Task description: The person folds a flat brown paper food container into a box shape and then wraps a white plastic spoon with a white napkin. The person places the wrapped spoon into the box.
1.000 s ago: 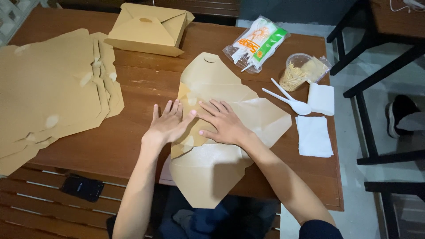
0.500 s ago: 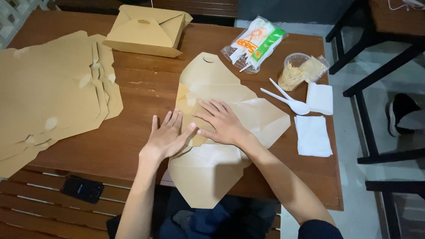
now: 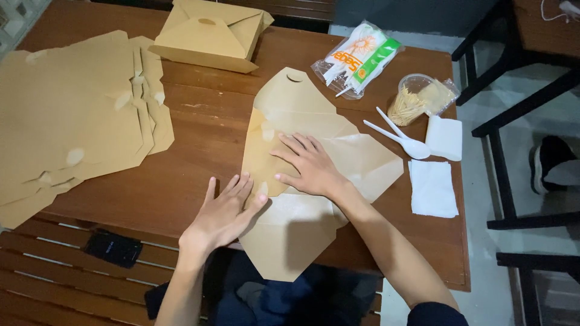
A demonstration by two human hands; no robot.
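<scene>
**Both palms flat on the unfolded box blank**

Your right hand (image 3: 311, 168) lies spread, fingers apart, flat on the middle of the brown cardboard box blank (image 3: 314, 181), pinning it to the wooden table (image 3: 199, 127). Your left hand (image 3: 226, 211) is also flat and open, gripping nothing; its fingertips touch the blank's left edge while the palm rests on bare wood.

Against the pictures from a second ago, your left hand has slid down and outward, off the panel it was pressing beside your right, and the blank has turned slightly under your palms. That reads as a crease being smoothed rather than a flap being lifted: no panel stands up yet, so the blank is flat, its near end hanging over the table edge towards you.

Counted around your hands:
- 1 blank under them.
- 1 stack of flat blanks (image 3: 72, 127) well to the left of your left hand; the number in it cannot be told.
- 1 folded box (image 3: 208, 33) beyond your left hand.
- 1 plastic packet (image 3: 356, 60) beyond your right hand.
- 1 cup of toothpicks (image 3: 414, 102), 2 white plastic spoons (image 3: 399, 136) and 2 white napkins (image 3: 432, 187) right of your right hand.
- 1 dark phone (image 3: 113, 249) on the bench, nearer you than your left hand.
</scene>
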